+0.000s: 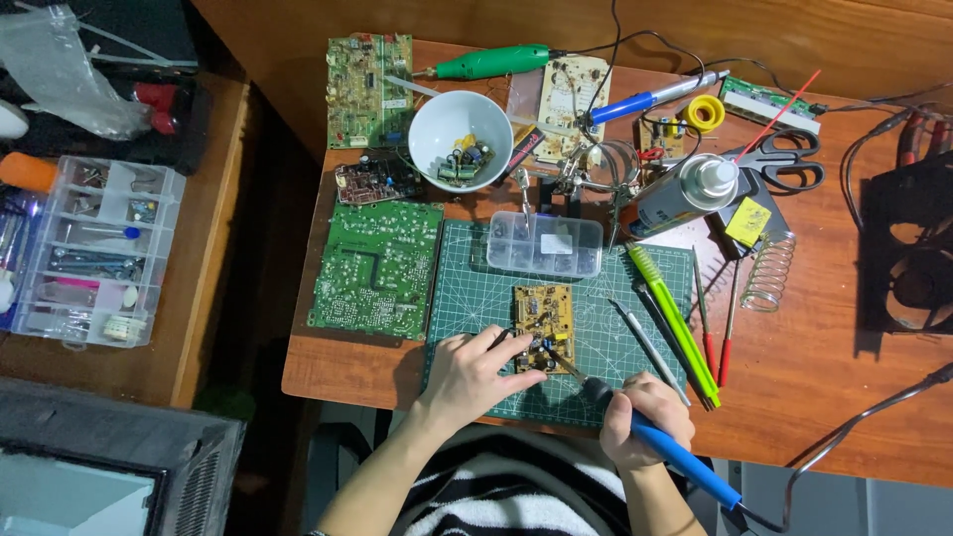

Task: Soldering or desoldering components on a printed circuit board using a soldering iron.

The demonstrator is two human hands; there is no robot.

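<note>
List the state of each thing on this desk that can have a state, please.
Left hand: resting on small circuit board.
Right hand: gripping blue soldering iron, tip on the board.
White bowl: holds parts.
Scissors: closed.
Clear box: lid shut.

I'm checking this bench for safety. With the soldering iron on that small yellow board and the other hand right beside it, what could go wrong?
1. The left hand steadies the small yellow board close to the tip of the soldering iron held by the right hand; a slip could burn fingers.
2. The spray can stands near the work, possibly hazardous near heat.
3. The iron's cord trails off the table and might snag.
</note>
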